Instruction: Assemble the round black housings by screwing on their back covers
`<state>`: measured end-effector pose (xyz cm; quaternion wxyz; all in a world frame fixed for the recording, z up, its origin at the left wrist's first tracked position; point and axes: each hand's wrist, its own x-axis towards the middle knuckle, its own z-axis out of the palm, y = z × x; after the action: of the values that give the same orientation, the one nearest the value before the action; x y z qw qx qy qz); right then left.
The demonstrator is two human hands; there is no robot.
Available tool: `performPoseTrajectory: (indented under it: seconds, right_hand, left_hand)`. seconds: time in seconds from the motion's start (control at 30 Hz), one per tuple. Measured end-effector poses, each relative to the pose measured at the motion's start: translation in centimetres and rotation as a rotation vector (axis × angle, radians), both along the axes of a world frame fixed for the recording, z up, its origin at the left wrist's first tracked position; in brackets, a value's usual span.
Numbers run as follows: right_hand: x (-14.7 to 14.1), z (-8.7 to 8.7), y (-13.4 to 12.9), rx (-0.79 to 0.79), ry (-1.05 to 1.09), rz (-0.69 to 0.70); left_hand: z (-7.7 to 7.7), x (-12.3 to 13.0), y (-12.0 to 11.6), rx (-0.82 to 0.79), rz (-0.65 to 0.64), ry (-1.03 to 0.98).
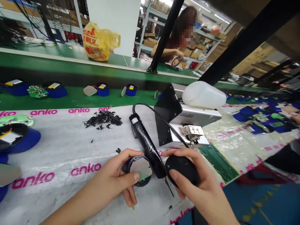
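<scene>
My left hand [124,178] is closed around a round black-rimmed housing [141,167] with a pale disc inside, its thumb lying on the disc. In my right hand [197,175] is a round black cover [182,168], gripped between the thumb and fingers. The two parts are apart. Between them a black electric screwdriver [147,143] lies on the sheeted table, its bit pointing toward the front edge. Behind my left hand sits a pile of small black pieces [103,119].
A metal machine [199,117] with a white bottle [203,94] on top stands behind my right hand. Blue housings [29,140] are at the left, others [103,89] along the green belt. A yellow bag [98,42] and a person [178,37] are beyond.
</scene>
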<state>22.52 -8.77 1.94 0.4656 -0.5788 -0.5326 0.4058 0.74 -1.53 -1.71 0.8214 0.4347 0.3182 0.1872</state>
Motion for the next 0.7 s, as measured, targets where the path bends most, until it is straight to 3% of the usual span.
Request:
performPoseTrajectory:
  seconds: [0.07,0.17,0.3,0.37,0.47,0.7]
  right_hand:
    - [0.1,-0.1,0.3,0.194,-0.383,0.089]
    - [-0.5,0.5,0.7,0.161,-0.631,0.249]
    - [-0.9,0.9,0.8,-0.015,-0.596,0.434]
    - [-0.8,0.5,0.7,-0.021,-0.525,0.417]
    - [-0.5,-0.2,0.3,0.076,-0.413,0.319]
    - [0.4,-0.1,0.2,0.297,-0.593,0.271]
  left_hand:
    - [0.1,0.0,0.0,-0.003,0.013,0.008]
    - [0.3,0.0,0.0,-0.013,0.025,0.011]
    - [0.4,0.1,0.0,-0.006,0.02,0.028]
    - [0.4,0.0,0.0,-0.012,0.013,0.026]
    - [0.4,0.0,-0.1,-0.021,0.012,0.019]
    - [0.7,-0.1,-0.1,-0.011,0.015,0.031]
